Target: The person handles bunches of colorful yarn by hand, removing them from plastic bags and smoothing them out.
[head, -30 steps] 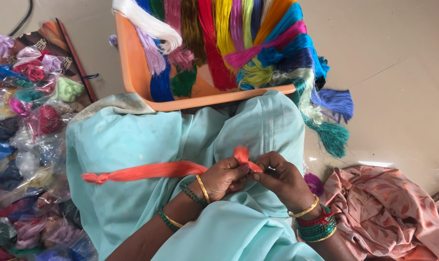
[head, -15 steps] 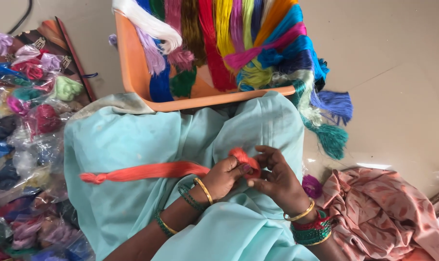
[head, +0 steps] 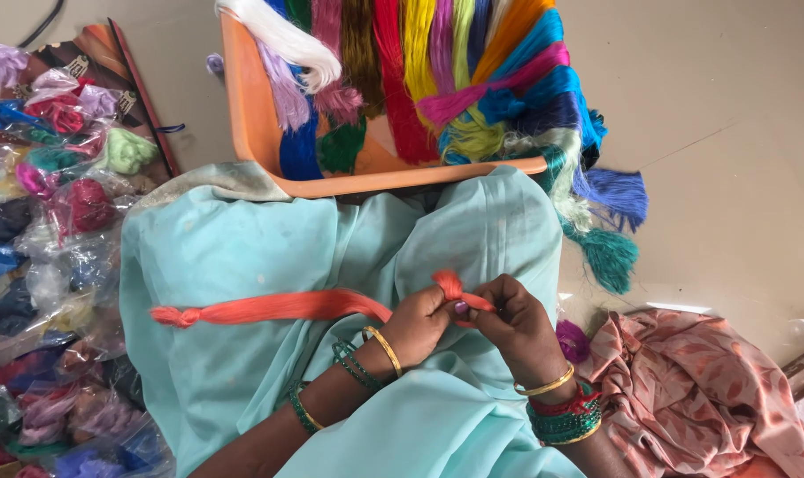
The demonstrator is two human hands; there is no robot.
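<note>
Left hand: your left hand (head: pixel 419 323) pinches the orange thread bundle (head: pixel 278 307) near its looped end.
Right hand: your right hand (head: pixel 515 326) grips that same loop, touching the left.
Bundle: lies across your lap, just below the orange tray (head: pixel 251 124).
Tray: holds coloured skeins (head: pixel 437 71).

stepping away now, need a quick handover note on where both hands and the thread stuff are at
Left hand: pinching the orange thread bundle near its looped end, thumb on top.
Right hand: fingers closed on the same loop from the other side.
The bundle lies across the lap on the light green cloth; its far end is knotted.
Orange tray of coloured thread skeins sits ahead, bagged threads to the left, pink cloth to the right.
Done: far knot. Left: the near loop is not yet tied.
</note>
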